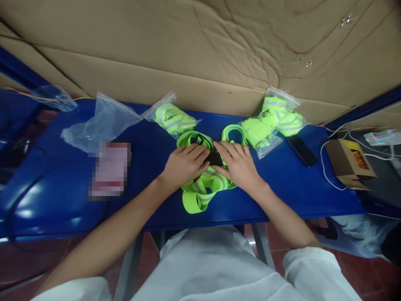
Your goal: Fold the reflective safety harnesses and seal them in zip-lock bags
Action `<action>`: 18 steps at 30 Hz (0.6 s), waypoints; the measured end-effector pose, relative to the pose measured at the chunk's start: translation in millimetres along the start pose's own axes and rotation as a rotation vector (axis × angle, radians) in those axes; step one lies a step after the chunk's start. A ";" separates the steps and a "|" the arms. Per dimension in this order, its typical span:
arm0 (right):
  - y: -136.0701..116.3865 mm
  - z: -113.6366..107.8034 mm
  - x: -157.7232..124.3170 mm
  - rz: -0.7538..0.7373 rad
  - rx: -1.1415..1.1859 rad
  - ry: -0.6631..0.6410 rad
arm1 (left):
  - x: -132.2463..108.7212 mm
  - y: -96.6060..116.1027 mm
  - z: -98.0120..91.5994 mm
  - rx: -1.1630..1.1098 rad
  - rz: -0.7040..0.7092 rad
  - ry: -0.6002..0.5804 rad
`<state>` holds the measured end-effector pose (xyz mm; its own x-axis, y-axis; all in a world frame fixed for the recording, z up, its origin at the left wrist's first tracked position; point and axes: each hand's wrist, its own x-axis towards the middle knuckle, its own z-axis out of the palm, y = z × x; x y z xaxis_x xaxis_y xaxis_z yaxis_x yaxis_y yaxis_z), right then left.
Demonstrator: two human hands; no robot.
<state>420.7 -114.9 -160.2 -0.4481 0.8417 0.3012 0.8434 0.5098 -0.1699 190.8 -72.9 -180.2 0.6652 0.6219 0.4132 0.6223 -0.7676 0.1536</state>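
Note:
A neon yellow-green reflective strap [205,196] with grey stripes lies in loose loops on the blue table, under and around both hands. Between the hands is a black plastic piece [214,158] that looks like a buckle; the fingers partly cover it. My left hand [185,164] is closed at its left side, thumb and fingers pressed together. From the right, my right hand [240,166] grips the same piece with bent fingers. More loops of strap rise just beyond the fingertips.
Behind the hands lie bagged yellow-green straps, one bag [173,119] left and others [272,119] right. A clear plastic bag [106,119] and a blurred-out flat item [111,169] are at left. A black phone [302,150], an open cardboard box [349,163] and white cables sit right. Cardboard [156,50] lines the back.

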 end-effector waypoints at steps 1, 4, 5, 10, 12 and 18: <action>-1.7 0.7 0.1 -0.016 -0.019 0.004 | 1.4 -0.2 -0.4 -0.005 -0.010 -0.016; -8.5 2.8 1.3 -0.098 -0.047 -0.013 | 5.4 1.9 -2.8 0.002 -0.021 -0.035; -10.5 2.4 2.3 -0.115 -0.053 -0.032 | 7.0 3.7 -4.8 0.015 -0.017 -0.040; -2.7 -28.5 7.5 -0.064 -0.071 -0.011 | 20.1 8.0 -37.7 0.064 -0.073 -0.049; 13.4 -58.8 3.6 -0.028 -0.034 0.140 | 27.1 -2.1 -64.5 0.029 -0.127 0.078; 112.5 -170.2 -51.2 0.236 0.045 0.844 | 31.5 -102.2 -163.7 -0.615 -0.345 0.841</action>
<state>589.0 -130.9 -35.1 0.1210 0.5227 0.8439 0.8657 0.3604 -0.3474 80.6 -0.3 -35.9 -0.1445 0.6927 0.7066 0.2535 -0.6644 0.7031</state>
